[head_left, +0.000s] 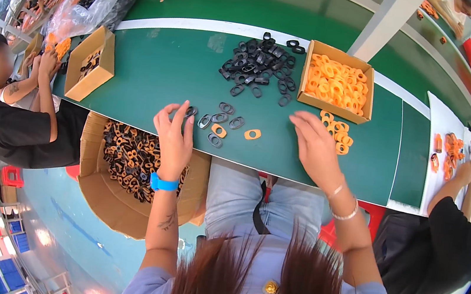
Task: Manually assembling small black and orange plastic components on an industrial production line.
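Observation:
My left hand (173,139) is over the table's near edge, with a black oval plastic ring (192,111) pinched between thumb and forefinger. Beside it on the green table lie several loose black rings (237,123) and two orange rings, one of them (253,134) apart to the right. Farther right, my right hand (315,151) hovers with its fingers loosely stretched and nothing visible in them. Just beyond that hand lies a small pile of orange rings (341,138). At the back middle is a larger heap of black rings (255,63).
A cardboard box of orange rings (373,85) stands behind my right hand. Below the edge at left is a large carton (89,151) of black and orange pieces. A smaller box (106,67) stands far left. Co-workers sit at left (19,118) and right (442,251).

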`<state>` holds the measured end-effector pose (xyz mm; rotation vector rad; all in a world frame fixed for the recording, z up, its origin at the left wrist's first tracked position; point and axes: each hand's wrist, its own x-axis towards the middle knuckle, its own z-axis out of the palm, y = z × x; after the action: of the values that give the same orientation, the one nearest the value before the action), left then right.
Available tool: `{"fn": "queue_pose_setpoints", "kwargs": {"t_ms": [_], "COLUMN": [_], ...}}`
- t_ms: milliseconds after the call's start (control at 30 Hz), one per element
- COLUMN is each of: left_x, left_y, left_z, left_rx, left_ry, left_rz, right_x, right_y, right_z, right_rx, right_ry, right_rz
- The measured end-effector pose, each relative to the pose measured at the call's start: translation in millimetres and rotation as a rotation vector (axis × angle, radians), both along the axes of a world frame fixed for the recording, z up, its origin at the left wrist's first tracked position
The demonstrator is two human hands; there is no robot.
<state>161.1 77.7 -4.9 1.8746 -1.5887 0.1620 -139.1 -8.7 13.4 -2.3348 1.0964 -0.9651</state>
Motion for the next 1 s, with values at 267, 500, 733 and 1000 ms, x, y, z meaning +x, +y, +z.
{"fn": "queue_pose_setpoints", "kwargs": {"t_ms": [267,500,733,1000], "left_x": [-59.6,-84.2,-131.9,-84.9], "left_y": [-5.9,-14.0,-12.2,-0.9], "left_z": [18.0,6.5,-6.5,22.2], "left_rx": [0.043,0.048,0.047,0.034], "left_ry": [0.053,0.041,0.133,0.117], "left_rz": [-0.345,-0.457,-0.64,-0.2], "right_x": [24.2,-14.6,-42.4,-42.6], "right_y": [-39.5,1.0,21.3,3.1], "right_z": [-5.2,14.4,11.8,0.9], "right_rx": [-0.082,0.052,0.194,0.083], "right_ry": [0.394,0.294,0.13,0.206], "right_rz": [0.065,0.093,-0.014,-0.244]}}
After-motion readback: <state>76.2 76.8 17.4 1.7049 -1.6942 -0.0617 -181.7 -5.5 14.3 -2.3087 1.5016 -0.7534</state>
